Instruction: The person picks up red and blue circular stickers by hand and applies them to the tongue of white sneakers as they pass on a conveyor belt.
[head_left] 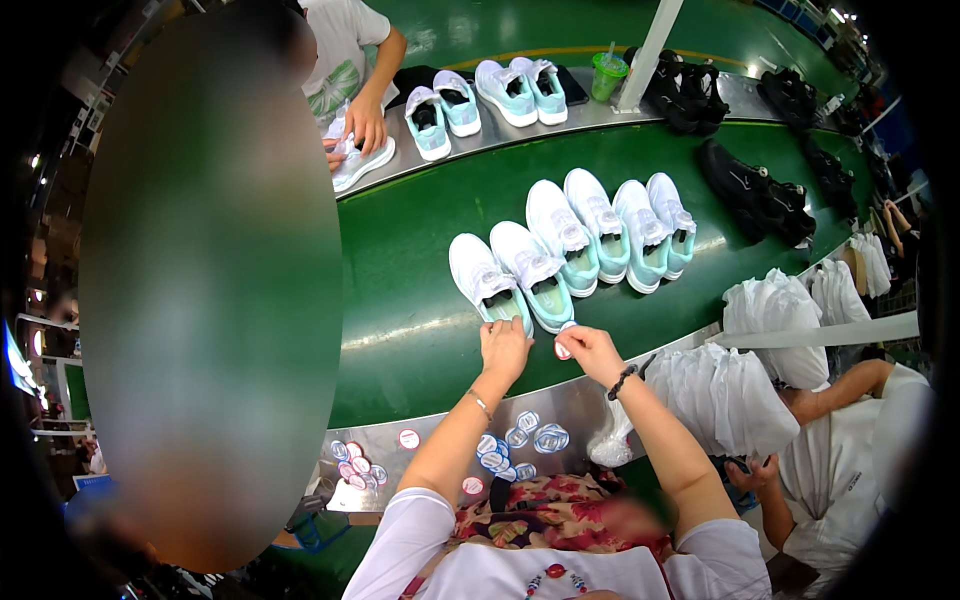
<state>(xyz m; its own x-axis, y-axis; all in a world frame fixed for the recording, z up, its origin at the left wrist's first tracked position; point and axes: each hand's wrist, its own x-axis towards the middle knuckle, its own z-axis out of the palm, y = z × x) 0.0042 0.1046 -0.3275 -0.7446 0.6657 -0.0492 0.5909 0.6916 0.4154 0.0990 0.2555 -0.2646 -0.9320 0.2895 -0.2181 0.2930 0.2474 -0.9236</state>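
At the near edge of a green belt [400,360], a worker's right hand [592,352] pinches a round red-rimmed tag [562,351] between closed fingertips, just beside the heel of a white-and-mint shoe [524,262]. The left hand [506,347] rests bent fingers at the heel of the matching left-side shoe [474,264]; whether they grip it, the view does not make clear. Two more pairs [554,216] stand alongside, toward the belt's far edge. Loose round labels [492,459] lie scattered on the metal ledge [390,442] along the near edge. Beyond the far edge, a co-worker's hands [366,122] handle another pale shoe [368,167].
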